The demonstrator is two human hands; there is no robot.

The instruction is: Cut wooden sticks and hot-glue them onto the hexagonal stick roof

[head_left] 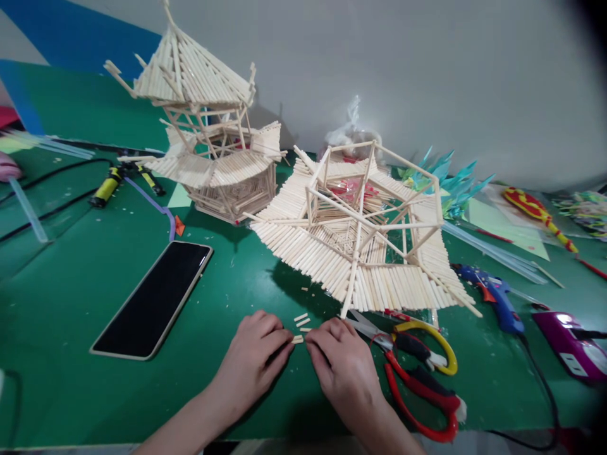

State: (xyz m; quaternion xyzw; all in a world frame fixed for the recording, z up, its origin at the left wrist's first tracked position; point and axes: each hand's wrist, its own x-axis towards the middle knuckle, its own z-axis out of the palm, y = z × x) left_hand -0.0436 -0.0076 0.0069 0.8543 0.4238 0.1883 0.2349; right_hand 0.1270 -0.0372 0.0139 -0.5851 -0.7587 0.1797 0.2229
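Observation:
Close to the table's front edge, my left hand [258, 351] is closed, its fingertips on short cut wooden stick pieces [297, 339]. Facing it, my right hand [345, 360] has its fingers bent together at the tabletop. One short stick [306, 329] lies at its fingertips; whether anything else is pinched there is hidden. Two more cut pieces [301, 321] rest just beyond the hands. Red-and-yellow-handled scissors [403, 354] lie right of my right hand, blades beside it. Behind the hands stands an open-topped stick pavilion frame [360, 221] with a flared roof of sticks.
A taller stick pagoda [199, 139] stands at back left. A smartphone [154, 300] lies left of my hands. At right are a blue glue gun [497, 297], its cord, a magenta power socket [571, 344] and clear glue sticks [493, 249]. A black-and-yellow tool [107, 186] lies at left.

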